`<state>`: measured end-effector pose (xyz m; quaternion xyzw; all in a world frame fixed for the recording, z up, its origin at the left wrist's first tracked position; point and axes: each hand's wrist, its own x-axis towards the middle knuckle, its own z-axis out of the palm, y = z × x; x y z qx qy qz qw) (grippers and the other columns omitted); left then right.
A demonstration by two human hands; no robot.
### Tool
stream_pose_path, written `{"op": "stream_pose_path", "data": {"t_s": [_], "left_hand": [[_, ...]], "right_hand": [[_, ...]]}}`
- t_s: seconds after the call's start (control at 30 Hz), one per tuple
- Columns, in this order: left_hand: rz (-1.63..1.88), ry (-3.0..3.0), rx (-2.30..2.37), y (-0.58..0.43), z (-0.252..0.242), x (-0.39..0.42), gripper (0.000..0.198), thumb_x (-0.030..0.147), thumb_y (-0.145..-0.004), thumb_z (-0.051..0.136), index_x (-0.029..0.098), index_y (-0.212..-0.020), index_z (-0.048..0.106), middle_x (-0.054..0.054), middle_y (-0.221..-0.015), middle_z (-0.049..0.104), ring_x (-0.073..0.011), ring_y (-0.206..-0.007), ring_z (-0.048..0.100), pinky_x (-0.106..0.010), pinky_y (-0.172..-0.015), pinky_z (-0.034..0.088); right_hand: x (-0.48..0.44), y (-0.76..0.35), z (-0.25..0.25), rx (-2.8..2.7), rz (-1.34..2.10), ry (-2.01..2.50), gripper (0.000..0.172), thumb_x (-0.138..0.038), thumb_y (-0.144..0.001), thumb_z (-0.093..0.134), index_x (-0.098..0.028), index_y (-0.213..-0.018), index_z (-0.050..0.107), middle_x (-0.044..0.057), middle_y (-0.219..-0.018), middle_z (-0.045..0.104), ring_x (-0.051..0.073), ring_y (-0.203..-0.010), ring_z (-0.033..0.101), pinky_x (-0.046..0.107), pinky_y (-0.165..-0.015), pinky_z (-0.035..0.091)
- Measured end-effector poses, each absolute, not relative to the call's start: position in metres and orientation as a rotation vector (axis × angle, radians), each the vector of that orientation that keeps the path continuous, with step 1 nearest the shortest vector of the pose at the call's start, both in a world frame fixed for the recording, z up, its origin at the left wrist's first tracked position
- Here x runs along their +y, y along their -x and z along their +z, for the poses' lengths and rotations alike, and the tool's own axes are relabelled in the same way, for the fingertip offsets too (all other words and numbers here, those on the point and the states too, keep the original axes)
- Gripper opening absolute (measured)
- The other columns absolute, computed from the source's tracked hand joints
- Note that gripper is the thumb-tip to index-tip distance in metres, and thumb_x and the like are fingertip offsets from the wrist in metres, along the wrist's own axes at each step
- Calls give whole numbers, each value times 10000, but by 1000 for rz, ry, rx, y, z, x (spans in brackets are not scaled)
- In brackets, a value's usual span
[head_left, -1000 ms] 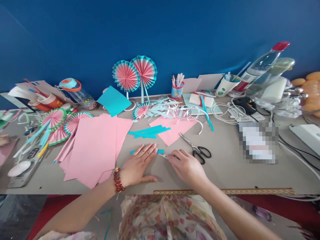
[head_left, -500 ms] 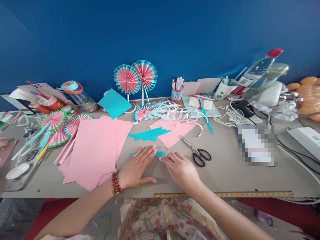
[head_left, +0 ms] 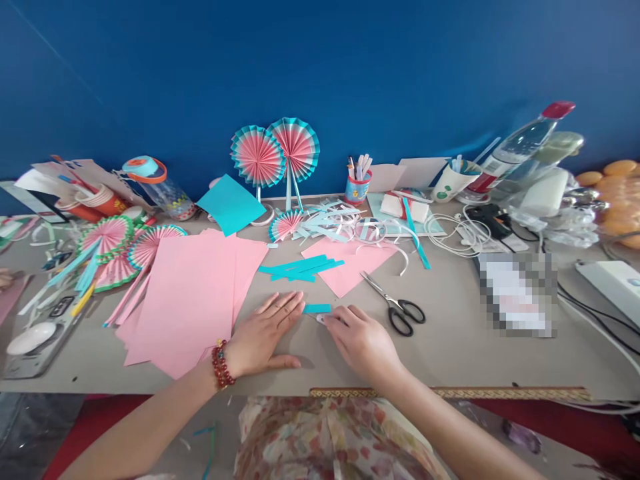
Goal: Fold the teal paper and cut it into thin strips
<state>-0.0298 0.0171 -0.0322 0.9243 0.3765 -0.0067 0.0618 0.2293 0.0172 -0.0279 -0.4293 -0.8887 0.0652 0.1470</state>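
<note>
A short blue paper strip lies on the table, its left end hidden under my left hand. My left hand rests flat, palm down, with fingers together and the thumb stretched to the side. Pinched in my right hand is a small white tool with a thin tip, mostly covered by the fingers. Its tip points left, close to the strip's near edge. Just beyond, more blue strips lie in a loose pile, partly over a pink sheet. Black-handled scissors lie right of my right hand.
A stack of pink paper lies left of my hands. Pleated paper fans lean at the wall, beside a blue sheet. White paper scraps and a pencil cup are at the back. A tilted bottle and cables stand right.
My left hand has slid to the left along the blue strip, leaving more of its right part uncovered. My right hand has barely moved and keeps its pinch on the white tool.
</note>
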Motion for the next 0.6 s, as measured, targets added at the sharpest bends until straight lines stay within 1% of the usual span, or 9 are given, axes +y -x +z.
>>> {"op": "stream_pose_path", "data": {"t_s": [0.17, 0.43, 0.5, 0.6], "left_hand": [[-4, -2799, 1137, 31, -32, 17, 1026, 808, -872, 331, 144, -1596, 34, -134, -1647, 151, -301, -1516, 158, -462, -1229, 105], [22, -2742, 1110, 30, -35, 17, 1049, 807, -865, 356, 160, -1593, -33, -136, -1653, 100, -319, -1519, 140, -490, -1231, 99], [82, -2692, 1077, 35, -32, 18, 1006, 779, -897, 326, 170, -1588, -80, -131, -1656, 81, -307, -1522, 137, -486, -1234, 125], [211, -2612, 1078, 47, -25, 20, 847, 665, -986, 224, 181, -1576, -144, -117, -1661, 34, -277, -1531, 104, -468, -1233, 166]], "right_hand": [[15, -223, -30, -2565, 164, 1255, 142, -154, -955, 553, -181, -995, 687, 66, -960, 666, 193, -849, 588, 292, -698, 460], [14, -208, -31, -2583, 216, 1255, 156, -152, -957, 547, -186, -1019, 685, 67, -953, 663, 191, -855, 585, 282, -704, 450], [14, -207, -31, -2576, 224, 1262, 172, -143, -954, 544, -196, -1036, 685, 67, -963, 664, 190, -862, 583, 279, -700, 445], [14, -207, -30, -2560, 230, 1269, 195, -133, -945, 546, -213, -1053, 688, 63, -976, 664, 190, -858, 578, 281, -679, 435]]}}
